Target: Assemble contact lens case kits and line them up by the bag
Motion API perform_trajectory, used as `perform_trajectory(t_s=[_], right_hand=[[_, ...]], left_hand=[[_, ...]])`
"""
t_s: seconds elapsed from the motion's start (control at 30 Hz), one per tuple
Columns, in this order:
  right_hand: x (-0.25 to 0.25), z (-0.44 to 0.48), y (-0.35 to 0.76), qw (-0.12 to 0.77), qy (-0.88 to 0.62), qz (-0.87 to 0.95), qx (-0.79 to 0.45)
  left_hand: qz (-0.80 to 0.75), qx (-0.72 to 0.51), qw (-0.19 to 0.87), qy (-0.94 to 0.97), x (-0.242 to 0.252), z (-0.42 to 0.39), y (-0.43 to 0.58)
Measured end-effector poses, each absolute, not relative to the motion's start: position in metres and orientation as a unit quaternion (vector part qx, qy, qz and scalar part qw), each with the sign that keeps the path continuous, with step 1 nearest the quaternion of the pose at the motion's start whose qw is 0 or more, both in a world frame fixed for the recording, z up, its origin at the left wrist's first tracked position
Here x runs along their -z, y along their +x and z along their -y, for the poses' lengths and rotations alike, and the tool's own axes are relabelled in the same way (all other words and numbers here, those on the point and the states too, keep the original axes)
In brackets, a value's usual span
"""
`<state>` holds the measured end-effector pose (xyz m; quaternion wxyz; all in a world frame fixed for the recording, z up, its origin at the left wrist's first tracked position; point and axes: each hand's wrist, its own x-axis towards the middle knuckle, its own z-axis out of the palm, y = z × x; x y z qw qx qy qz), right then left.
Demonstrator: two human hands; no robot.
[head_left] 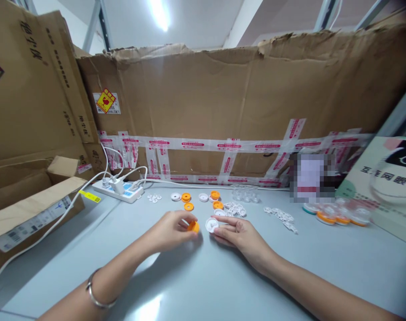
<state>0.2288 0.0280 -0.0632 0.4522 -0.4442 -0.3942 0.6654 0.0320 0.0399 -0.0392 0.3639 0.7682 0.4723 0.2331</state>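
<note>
My left hand (176, 229) is closed on a round orange cap (194, 227), held on edge between thumb and fingers just above the table. A hand's breadth to the right, my right hand (238, 234) pinches a round white plastic disc (211, 225) by its right side, its recessed face turned toward me. The two parts are apart. Behind them lie loose orange rings (188, 206) and white rings (203, 197), some stacked. A heap of small white pieces (235, 208) sits beyond my right fingers.
A power strip (119, 191) with plugs and white cables stands at the back left, beside an open cardboard box (32, 209). Small white discs (154, 198), clear domes (246, 194), another row of white pieces (281, 216) and clear-topped orange assemblies (339, 216) rest along the back. Cardboard (203, 98) walls the rear.
</note>
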Motion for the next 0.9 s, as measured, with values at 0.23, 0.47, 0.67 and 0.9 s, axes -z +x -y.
perform_trajectory(t_s=[0.23,0.47,0.67,0.9], right_hand=[[0.06,-0.025,0.229,0.444,-0.455,0.446,-0.63],[0.062,-0.023,0.228,0.434,-0.459,0.495,-0.597],[0.067,-0.023,0.228,0.431,-0.459,0.533,-0.565],[0.066,-0.02,0.226,0.439,-0.457,0.536,-0.557]], left_hand=[[-0.39,-0.332,0.56,0.651,0.041,-0.046,0.042],[-0.38,-0.335,0.543,0.669,0.046,-0.043,0.047],[-0.37,-0.333,0.395,0.772,0.045,-0.036,0.048],[-0.367,-0.336,0.197,0.845,0.048,-0.027,0.051]])
